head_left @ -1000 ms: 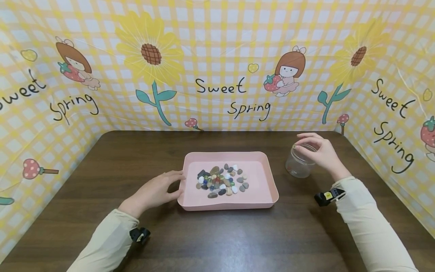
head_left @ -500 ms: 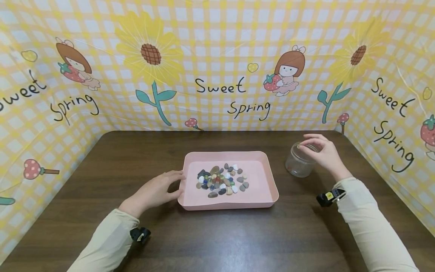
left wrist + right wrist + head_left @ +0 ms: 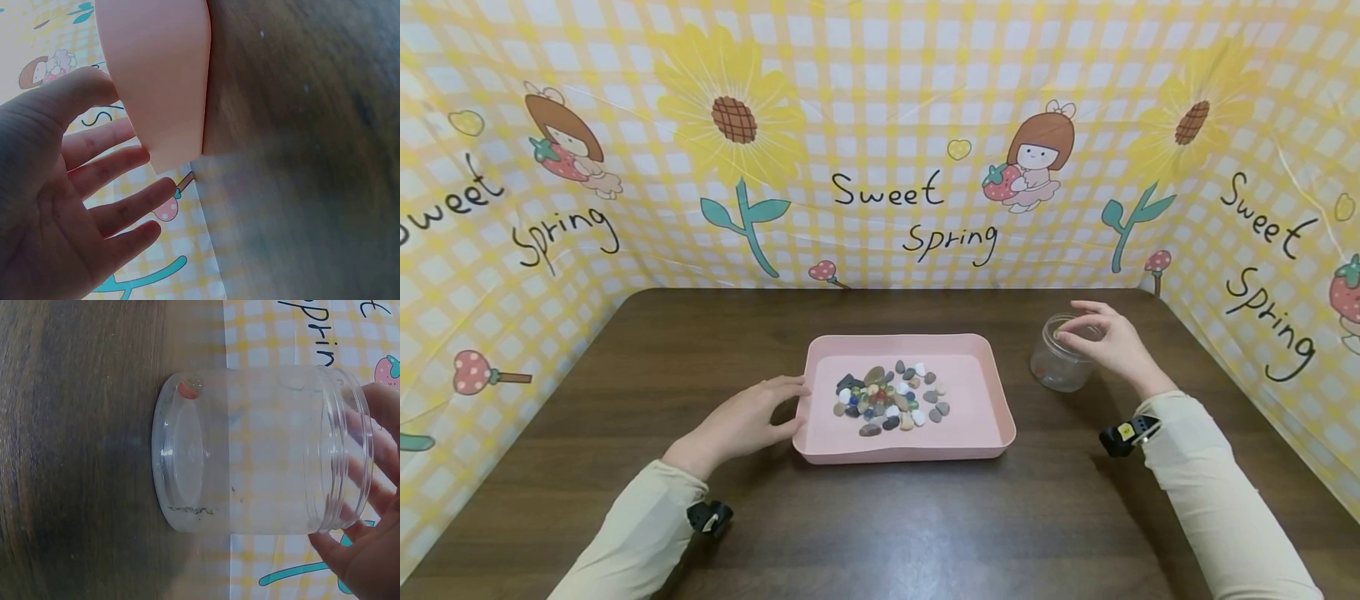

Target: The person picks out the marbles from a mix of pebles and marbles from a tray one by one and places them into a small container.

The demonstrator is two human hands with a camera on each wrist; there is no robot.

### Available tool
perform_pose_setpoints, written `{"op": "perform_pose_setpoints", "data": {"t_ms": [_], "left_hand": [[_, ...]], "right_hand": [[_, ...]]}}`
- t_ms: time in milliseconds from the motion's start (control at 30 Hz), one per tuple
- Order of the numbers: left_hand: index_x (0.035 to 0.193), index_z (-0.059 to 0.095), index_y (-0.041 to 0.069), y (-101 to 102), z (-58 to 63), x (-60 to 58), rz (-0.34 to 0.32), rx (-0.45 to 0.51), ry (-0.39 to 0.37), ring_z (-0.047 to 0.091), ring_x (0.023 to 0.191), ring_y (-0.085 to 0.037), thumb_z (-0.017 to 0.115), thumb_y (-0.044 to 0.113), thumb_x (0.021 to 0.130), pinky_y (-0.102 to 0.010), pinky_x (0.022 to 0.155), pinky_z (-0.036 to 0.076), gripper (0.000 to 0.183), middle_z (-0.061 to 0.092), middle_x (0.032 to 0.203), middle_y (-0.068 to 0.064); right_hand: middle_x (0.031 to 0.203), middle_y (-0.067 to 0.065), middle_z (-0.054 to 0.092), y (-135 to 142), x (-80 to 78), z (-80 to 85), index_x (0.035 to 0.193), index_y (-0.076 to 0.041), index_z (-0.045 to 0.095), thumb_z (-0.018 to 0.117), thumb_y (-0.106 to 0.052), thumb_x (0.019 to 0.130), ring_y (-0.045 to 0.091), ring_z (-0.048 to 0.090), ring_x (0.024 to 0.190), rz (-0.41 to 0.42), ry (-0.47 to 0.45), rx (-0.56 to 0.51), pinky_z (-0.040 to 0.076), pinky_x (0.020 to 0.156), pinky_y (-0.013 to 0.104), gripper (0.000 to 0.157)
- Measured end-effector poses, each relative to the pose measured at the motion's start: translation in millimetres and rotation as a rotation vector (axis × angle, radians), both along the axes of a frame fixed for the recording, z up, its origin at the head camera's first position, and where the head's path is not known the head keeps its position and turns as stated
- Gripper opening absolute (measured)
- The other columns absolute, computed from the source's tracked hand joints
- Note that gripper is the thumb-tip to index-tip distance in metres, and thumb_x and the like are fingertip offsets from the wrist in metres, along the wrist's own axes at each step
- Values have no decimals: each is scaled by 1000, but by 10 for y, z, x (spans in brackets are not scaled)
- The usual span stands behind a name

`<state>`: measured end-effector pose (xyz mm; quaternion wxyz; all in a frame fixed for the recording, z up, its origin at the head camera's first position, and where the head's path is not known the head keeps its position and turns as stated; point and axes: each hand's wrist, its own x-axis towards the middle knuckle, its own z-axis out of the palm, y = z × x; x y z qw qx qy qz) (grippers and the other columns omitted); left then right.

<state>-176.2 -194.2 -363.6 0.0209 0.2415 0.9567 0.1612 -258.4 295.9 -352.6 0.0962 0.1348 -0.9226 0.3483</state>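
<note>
My left hand (image 3: 741,425) touches the left end of a pink tray (image 3: 904,454). In the left wrist view its fingers (image 3: 134,203) are spread and fairly straight, some tips right at the tray's wall (image 3: 156,75). The tray holds a mixed heap of pebbles (image 3: 868,430) and coloured glass marbles. My right hand (image 3: 1108,342) is at the mouth of a clear jar (image 3: 1060,371), pinching a small yellowish-green marble (image 3: 1057,335) between thumb and fingertips. Low in the upright jar lies a marble (image 3: 191,387), part red and part clear.
The dark wooden table (image 3: 880,533) runs back to a yellow checked cloth (image 3: 880,100), which hangs behind and at both sides. The jar stands right of the tray, with a strip of table between them.
My right hand has shifted slightly right, then lowered a little at the jar's mouth, the marble in its fingertips. My left hand and the tray have stayed put.
</note>
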Motion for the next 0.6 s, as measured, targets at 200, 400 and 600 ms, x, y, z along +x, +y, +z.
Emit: {"op": "perform_pose_setpoints", "data": {"t_ms": [200, 400, 600], "left_hand": [[125, 57, 3, 7, 10, 3, 16, -5, -12, 50, 124, -35, 62, 25, 88, -51, 102, 42, 43, 53, 135, -17], [124, 58, 4, 10, 11, 10, 18, -6, -10, 51, 124, -35, 61, 25, 88, -51, 102, 42, 42, 53, 135, -17], [124, 58, 4, 6, 4, 9, 20, -3, -15, 50, 124, -35, 62, 25, 88, -51, 102, 42, 42, 53, 135, -17]], "right_hand": [[144, 24, 38, -1, -6, 33, 100, 2, 69, 64, -24, 87, 47, 28, 134, 20, -83, 37, 30, 102, 62, 30], [145, 24, 37, 6, -21, 42, 102, 4, 69, 63, -25, 89, 46, 27, 135, 34, -124, 41, 32, 102, 60, 33], [143, 25, 39, 22, -23, 21, 102, 4, 69, 62, -23, 89, 47, 30, 133, 29, -94, 32, 33, 100, 59, 31]]}}
